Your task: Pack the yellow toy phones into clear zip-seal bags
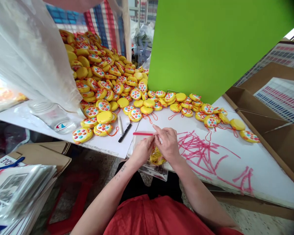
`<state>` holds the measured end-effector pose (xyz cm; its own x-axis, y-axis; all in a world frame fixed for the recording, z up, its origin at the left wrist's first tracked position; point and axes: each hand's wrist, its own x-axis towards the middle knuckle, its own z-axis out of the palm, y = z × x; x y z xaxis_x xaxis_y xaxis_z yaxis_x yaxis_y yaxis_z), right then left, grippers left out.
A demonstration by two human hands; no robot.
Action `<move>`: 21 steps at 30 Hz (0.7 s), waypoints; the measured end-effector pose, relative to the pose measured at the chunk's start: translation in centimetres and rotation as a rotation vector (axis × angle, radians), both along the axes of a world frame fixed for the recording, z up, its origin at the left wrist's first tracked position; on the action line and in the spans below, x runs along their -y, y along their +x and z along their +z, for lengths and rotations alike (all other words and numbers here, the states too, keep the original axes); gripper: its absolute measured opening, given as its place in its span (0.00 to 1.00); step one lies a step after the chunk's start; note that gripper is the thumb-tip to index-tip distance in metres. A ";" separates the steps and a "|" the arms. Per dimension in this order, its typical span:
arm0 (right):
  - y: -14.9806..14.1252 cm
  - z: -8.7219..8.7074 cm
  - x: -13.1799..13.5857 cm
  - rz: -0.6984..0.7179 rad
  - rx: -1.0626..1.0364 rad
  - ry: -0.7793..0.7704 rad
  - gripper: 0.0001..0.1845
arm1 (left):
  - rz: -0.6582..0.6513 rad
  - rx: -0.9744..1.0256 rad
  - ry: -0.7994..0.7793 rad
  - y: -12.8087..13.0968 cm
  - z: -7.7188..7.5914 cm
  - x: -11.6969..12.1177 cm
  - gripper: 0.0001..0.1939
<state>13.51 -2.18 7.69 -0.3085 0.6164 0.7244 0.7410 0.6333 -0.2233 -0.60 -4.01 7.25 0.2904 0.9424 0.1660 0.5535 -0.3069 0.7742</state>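
My left hand (143, 150) and right hand (167, 143) pinch a clear zip bag (147, 143) at the table's (247, 169) near edge; a yellow toy (157, 158) already sits inside, and I judge the red-striped mouth not yet sealed. A large heap of toys (105, 75) toward the far left corner lies unbagged. Red scribbles (205, 150) mark the white tabletop; cardboard boxes (271, 130) stand at right.
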 end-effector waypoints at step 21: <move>16.5 -6.1 -8.5 -0.711 0.162 -0.290 0.25 | 0.097 0.827 -0.573 -2.5 -5.6 -2.4 0.18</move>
